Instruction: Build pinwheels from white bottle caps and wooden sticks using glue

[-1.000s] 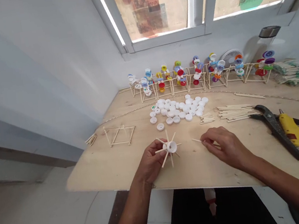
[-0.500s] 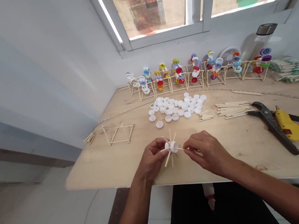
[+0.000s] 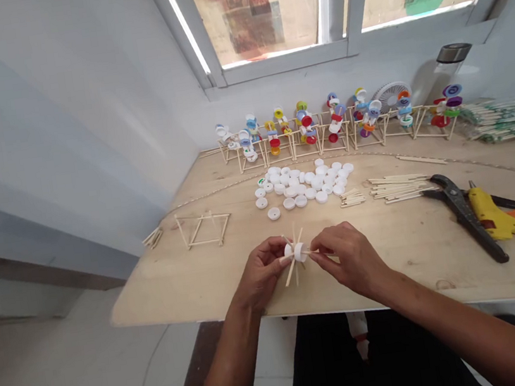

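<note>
The left hand clamps a light bottle cap, best held there, not by its brittle sticks. The right hand pinches another stick.

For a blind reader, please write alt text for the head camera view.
Over a plywood table, the left hand holds white bottle caps spiked with wooden sticks, while the right hand pinches another stick against them. Behind lie loose white caps and a row of colourful cap-and-stick models; a yellow glue gun sits at right.
</note>
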Demonstrator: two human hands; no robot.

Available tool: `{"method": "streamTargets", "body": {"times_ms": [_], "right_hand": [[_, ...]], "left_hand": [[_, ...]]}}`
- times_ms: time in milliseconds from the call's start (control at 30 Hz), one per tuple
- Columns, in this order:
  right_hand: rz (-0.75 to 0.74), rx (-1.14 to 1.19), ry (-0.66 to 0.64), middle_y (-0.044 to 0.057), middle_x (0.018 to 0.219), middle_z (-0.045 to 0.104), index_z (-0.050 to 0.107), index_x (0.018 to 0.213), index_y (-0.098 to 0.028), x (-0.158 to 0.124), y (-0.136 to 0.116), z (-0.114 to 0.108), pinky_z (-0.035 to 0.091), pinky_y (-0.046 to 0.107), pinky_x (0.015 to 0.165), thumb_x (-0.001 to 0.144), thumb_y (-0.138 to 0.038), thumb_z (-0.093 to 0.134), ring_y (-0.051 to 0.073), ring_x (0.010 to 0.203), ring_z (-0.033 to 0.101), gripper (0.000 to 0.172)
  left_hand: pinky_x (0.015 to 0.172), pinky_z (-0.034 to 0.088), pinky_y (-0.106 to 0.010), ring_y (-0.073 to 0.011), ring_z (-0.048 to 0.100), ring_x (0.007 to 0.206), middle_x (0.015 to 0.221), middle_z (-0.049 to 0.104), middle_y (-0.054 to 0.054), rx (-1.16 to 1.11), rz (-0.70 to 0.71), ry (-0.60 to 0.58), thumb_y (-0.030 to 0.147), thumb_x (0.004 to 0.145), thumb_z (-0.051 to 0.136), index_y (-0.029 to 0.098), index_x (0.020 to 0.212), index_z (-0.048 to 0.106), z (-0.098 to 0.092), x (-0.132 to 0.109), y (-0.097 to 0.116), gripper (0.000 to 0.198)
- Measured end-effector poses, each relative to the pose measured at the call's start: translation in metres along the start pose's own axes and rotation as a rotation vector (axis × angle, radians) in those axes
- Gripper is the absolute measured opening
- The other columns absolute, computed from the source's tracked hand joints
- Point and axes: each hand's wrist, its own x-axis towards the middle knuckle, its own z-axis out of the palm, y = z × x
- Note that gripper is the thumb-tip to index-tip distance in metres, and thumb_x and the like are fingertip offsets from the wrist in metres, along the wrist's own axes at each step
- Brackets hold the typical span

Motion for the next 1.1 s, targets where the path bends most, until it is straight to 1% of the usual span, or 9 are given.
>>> {"method": "streamTargets", "body": {"times_ms": [200, 300, 400, 500, 600, 767, 900, 1100], "right_hand": [[0.053, 0.050, -0.045, -0.002, 0.065, 0.060, 0.059, 0.073, -0.018, 0.003, -0.003, 0.004, 0.034, 0.028, 0.070, 0.083, -0.022, 0.056, 0.011, 0.060, 0.053, 0.010], [0.091, 0.096, -0.049, -0.001, 0.068, 0.063, 0.060, 0.075, -0.019, 0.003, -0.006, 0.005, 0.036, 0.028, 0.071, 0.082, -0.022, 0.056, 0.011, 0.062, 0.054, 0.009], [0.189, 0.198, -0.086, -0.001, 0.072, 0.065, 0.061, 0.082, -0.020, 0.002, -0.007, 0.002, 0.040, 0.027, 0.068, 0.082, -0.023, 0.055, 0.012, 0.065, 0.057, 0.007], [0.300, 0.355, -0.158, -0.001, 0.072, 0.064, 0.060, 0.093, -0.020, -0.001, -0.006, -0.004, 0.044, 0.025, 0.063, 0.081, -0.024, 0.056, 0.013, 0.067, 0.059, 0.013], [0.356, 0.435, -0.191, 0.000, 0.071, 0.064, 0.060, 0.094, -0.020, -0.005, -0.002, -0.009, 0.046, 0.024, 0.062, 0.080, -0.023, 0.055, 0.013, 0.067, 0.060, 0.015], [0.385, 0.378, -0.180, 0.001, 0.070, 0.065, 0.063, 0.083, -0.019, -0.010, 0.003, -0.009, 0.046, 0.025, 0.061, 0.081, -0.023, 0.054, 0.013, 0.064, 0.059, 0.011], [0.387, 0.369, -0.175, 0.001, 0.070, 0.066, 0.064, 0.082, -0.018, -0.009, 0.001, -0.006, 0.045, 0.025, 0.062, 0.081, -0.024, 0.053, 0.014, 0.065, 0.060, 0.013], [0.398, 0.411, -0.191, 0.001, 0.069, 0.067, 0.065, 0.081, -0.019, -0.005, -0.001, 0.001, 0.046, 0.024, 0.061, 0.082, -0.025, 0.053, 0.014, 0.065, 0.062, 0.014]], "left_hand": [[0.070, 0.044, -0.024, -0.0131, 0.058, 0.073, 0.081, 0.064, -0.003, 0.047, 0.005, -0.038, 0.021, 0.057, 0.079, 0.016, 0.085, 0.066, 0.000, -0.001, -0.002, 0.031], [0.070, 0.044, -0.024, -0.0129, 0.058, 0.073, 0.081, 0.064, -0.003, 0.036, 0.013, -0.032, 0.020, 0.058, 0.079, 0.016, 0.084, 0.066, 0.000, -0.001, -0.002, 0.030], [0.069, 0.044, -0.023, -0.0120, 0.057, 0.073, 0.081, 0.063, -0.002, 0.016, 0.007, -0.029, 0.018, 0.058, 0.078, 0.016, 0.084, 0.067, -0.001, -0.001, -0.001, 0.029], [0.069, 0.043, -0.023, -0.0115, 0.056, 0.071, 0.081, 0.063, -0.002, -0.003, 0.001, -0.017, 0.018, 0.057, 0.079, 0.016, 0.083, 0.067, -0.001, 0.000, 0.000, 0.028], [0.067, 0.042, -0.022, -0.0114, 0.056, 0.070, 0.080, 0.063, -0.001, -0.014, -0.009, 0.004, 0.019, 0.056, 0.079, 0.015, 0.082, 0.067, 0.000, 0.000, 0.000, 0.029], [0.066, 0.042, -0.022, -0.0111, 0.056, 0.070, 0.080, 0.063, -0.002, -0.003, -0.010, 0.006, 0.018, 0.055, 0.080, 0.015, 0.081, 0.066, 0.000, 0.000, 0.000, 0.029], [0.068, 0.042, -0.022, -0.0115, 0.056, 0.073, 0.082, 0.063, -0.002, 0.009, 0.009, 0.000, 0.018, 0.056, 0.080, 0.015, 0.081, 0.066, 0.000, 0.000, -0.001, 0.029], [0.068, 0.043, -0.023, -0.0120, 0.058, 0.071, 0.083, 0.063, -0.003, 0.024, 0.011, -0.047, 0.017, 0.059, 0.078, 0.015, 0.086, 0.066, -0.002, 0.000, -0.004, 0.029]]}}
